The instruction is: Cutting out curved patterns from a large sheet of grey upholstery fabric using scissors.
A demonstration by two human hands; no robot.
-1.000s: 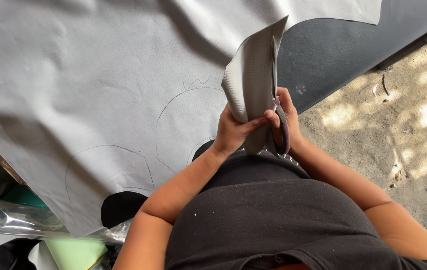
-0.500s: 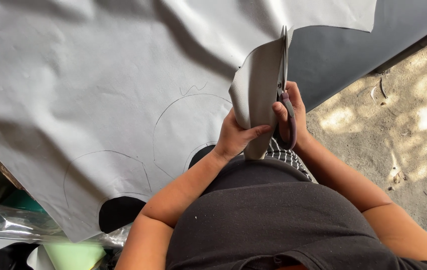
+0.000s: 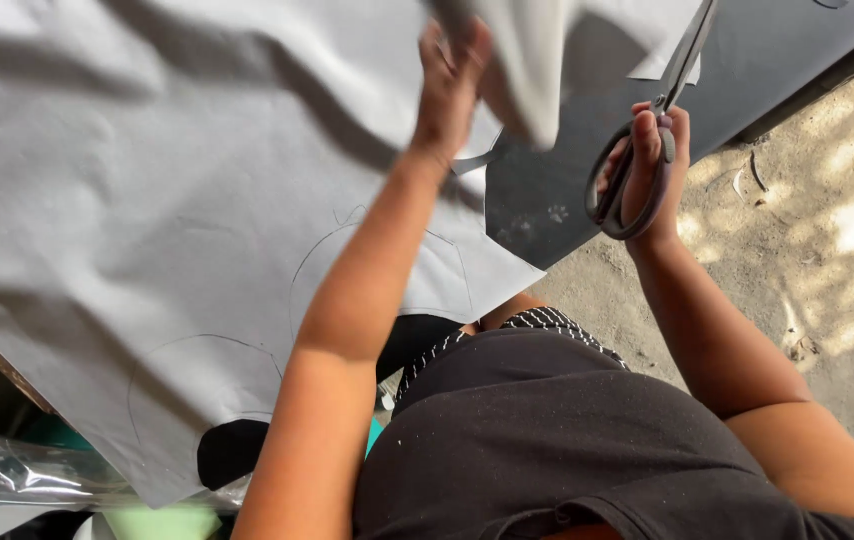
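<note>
Forearms reached up from the dark shirt (image 3: 547, 440). Left hand (image 3: 450, 75) had fingers clamped on a lifted flap (image 3: 532, 60) of the grey sheet (image 3: 147, 200). Right hand (image 3: 659, 160), fingers closed through the handles, held grey scissors (image 3: 647, 130), blades pointing away beside the flap, over sandy ground (image 3: 827, 230).

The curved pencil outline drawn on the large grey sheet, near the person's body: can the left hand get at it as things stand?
Probably yes. The left hand grips a raised fold of the large grey sheet, and the curved pencil outline lies flat beside that forearm with nothing over it. The hand would need to let go first.
</note>
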